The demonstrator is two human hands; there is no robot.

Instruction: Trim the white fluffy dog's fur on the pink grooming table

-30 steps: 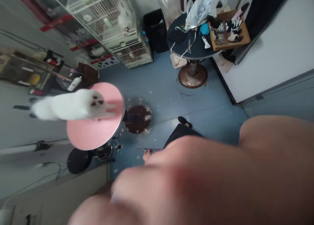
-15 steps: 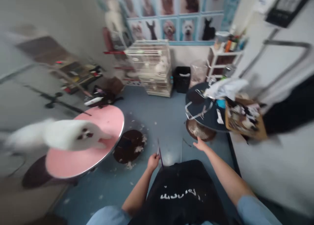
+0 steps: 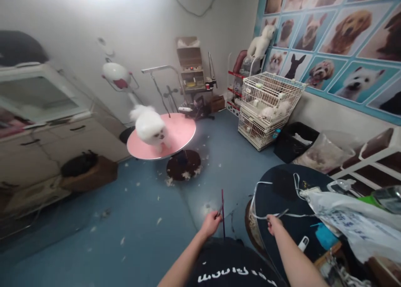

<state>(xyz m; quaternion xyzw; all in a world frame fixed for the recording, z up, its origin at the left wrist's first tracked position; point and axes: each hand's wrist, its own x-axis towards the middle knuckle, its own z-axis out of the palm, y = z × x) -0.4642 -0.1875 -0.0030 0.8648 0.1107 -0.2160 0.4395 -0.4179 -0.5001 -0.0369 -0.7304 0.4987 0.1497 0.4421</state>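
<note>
My left hand [image 3: 211,224] is closed around a slim metal tool [image 3: 221,207], whose kind I cannot make out. A thin purple strip [image 3: 223,226] stands upright just beside those fingers; whether they hold it too is unclear. Over the edge of the dark round table [image 3: 282,182], my right hand [image 3: 275,225] pinches a thin grey metal tool [image 3: 283,213]. A white strap [image 3: 256,199] lies on that table beside this hand. Farther off, a fluffy white dog [image 3: 150,126] stands on a pink round table [image 3: 181,130], apart from both hands.
White bag [image 3: 341,216], blue item [image 3: 326,235] and small white device [image 3: 303,243] lie at right. A wire cage [image 3: 266,107] and black bin [image 3: 294,143] stand along the wall. Fur tufts [image 3: 159,220] dot the blue floor [image 3: 138,237]. A box [image 3: 94,174] sits left.
The view has swung left, and the dog and pink table appear smaller and nearer the centre. My right hand has come over the dark table's edge. My left hand keeps its slim tool.
</note>
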